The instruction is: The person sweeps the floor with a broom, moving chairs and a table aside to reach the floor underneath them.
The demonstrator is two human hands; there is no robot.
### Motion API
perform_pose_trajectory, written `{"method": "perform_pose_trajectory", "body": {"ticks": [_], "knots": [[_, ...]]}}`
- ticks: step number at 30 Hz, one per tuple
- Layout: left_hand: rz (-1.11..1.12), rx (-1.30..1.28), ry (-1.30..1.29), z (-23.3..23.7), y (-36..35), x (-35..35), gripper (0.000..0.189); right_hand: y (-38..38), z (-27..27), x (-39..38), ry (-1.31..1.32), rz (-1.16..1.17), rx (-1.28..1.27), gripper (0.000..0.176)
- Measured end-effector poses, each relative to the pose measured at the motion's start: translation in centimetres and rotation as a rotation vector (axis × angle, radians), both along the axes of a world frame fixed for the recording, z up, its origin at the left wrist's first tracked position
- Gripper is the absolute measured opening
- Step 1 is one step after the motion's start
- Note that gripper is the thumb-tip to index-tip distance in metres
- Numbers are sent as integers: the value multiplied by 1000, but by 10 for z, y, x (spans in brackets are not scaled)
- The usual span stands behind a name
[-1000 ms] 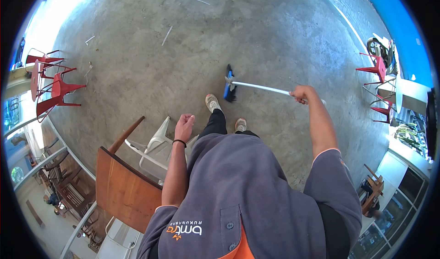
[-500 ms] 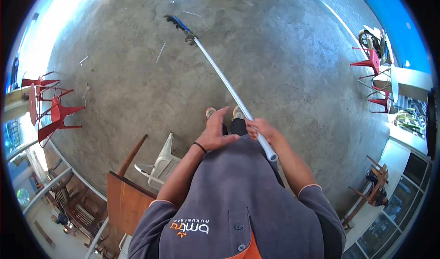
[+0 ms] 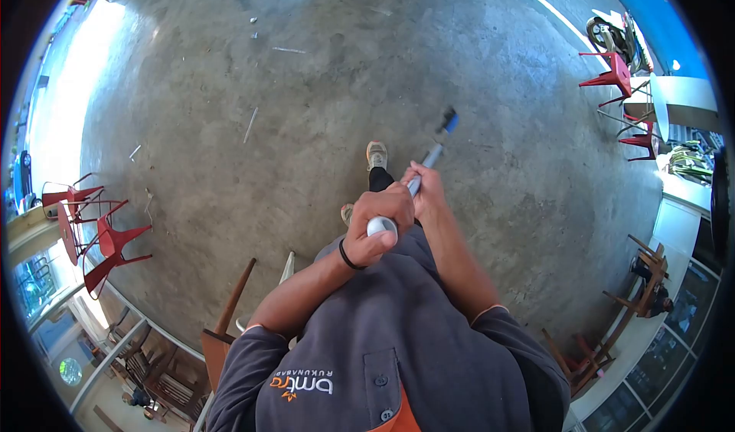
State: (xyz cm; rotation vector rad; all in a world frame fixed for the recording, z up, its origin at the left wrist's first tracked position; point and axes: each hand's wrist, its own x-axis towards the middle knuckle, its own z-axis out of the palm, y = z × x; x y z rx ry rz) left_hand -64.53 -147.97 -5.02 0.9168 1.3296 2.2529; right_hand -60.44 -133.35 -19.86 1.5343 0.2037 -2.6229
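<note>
A broom point(image 3: 433, 155) with a silver pole and a small blue head with dark bristles slants away from me, its head over the concrete floor ahead and to the right. The head is blurred. My left hand point(image 3: 377, 214) is wrapped around the pole's near end, whose rounded tip shows by the thumb. Farther down the pole, my right hand point(image 3: 426, 189) grips it with closed fingers. Below the hands one shoe point(image 3: 376, 155) is stepped forward; the other is partly hidden behind my left hand.
Thin pale litter strips point(image 3: 250, 125) and small white scraps point(image 3: 254, 20) lie on the floor point(image 3: 321, 103) ahead left. Red chairs point(image 3: 115, 241) stand at the left, another red chair point(image 3: 612, 76) at the right. A wooden table point(image 3: 217, 352) is close by my left elbow.
My left hand, open before, has closed on the pole's near end. The broom head has swung from far left to the right and nearer. One foot has stepped forward.
</note>
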Motion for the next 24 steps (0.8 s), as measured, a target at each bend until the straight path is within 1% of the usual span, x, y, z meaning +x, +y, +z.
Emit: {"method": "perform_pose_trajectory", "body": {"ticks": [1, 2, 3, 4, 5, 6, 8, 9, 10, 11, 12, 13, 14, 16, 17, 18, 20, 22, 24], "knots": [[15, -3, -143, -6, 12, -13, 43, 19, -40, 0, -36, -39, 72, 13], [35, -5, -285, -19, 25, -26, 41, 38, -63, -8, -73, -75, 144, 11], [58, -9, -432, -34, 37, -37, 39, 53, -66, -21, -137, -72, 160, 11], [46, -3, -489, -51, 48, -56, 33, 66, -71, -34, -203, -74, 173, 10], [21, -25, -518, -72, 60, -74, 32, 80, -75, -46, -271, -79, 187, 10], [0, -44, -550, -94, 71, -91, 32, 95, -101, -56, -288, -72, 164, 10], [-13, -84, -576, -132, 85, -115, 29, 109, -132, -81, -294, 29, 157, 10], [21, -118, -589, -143, 86, -124, 29, 112, -145, -95, -296, 81, 152, 10], [58, -152, -603, -151, 83, -131, 29, 109, -159, -111, -321, 181, 150, 11], [99, -186, -619, -157, 77, -136, 29, 101, -174, -127, -266, 253, 82, 12], [134, -258, -566, -153, 68, -141, 28, 89, -196, -141, -213, 329, 11, 13], [172, -333, -515, -144, 56, -145, 27, 71, -219, -156, -55, 427, -30, 15], [276, -362, -490, -138, 41, -147, 27, 46, -236, -173, 104, 523, -77, 18], [473, -388, -422, -115, 10, -160, 28, -18, -204, -224, -22, 655, -102, 22], [565, -384, -374, -98, -4, -170, 28, -48, -205, -244, 78, 746, -180, 22], [585, -455, -331, -86, -19, -178, 28, -78, -206, -259, 181, 832, -259, 22], [615, -591, -235, -65, -40, -197, 29, -128, -174, -296, 231, 946, -284, 21], [673, -723, -198, -49, -43, -206, 29, -163, -150, -322, 241, 992, -332, 21], [739, -822, -147, -31, -45, -209, 29, -187, -122, -332, 252, 1017, -355, 22]]}}
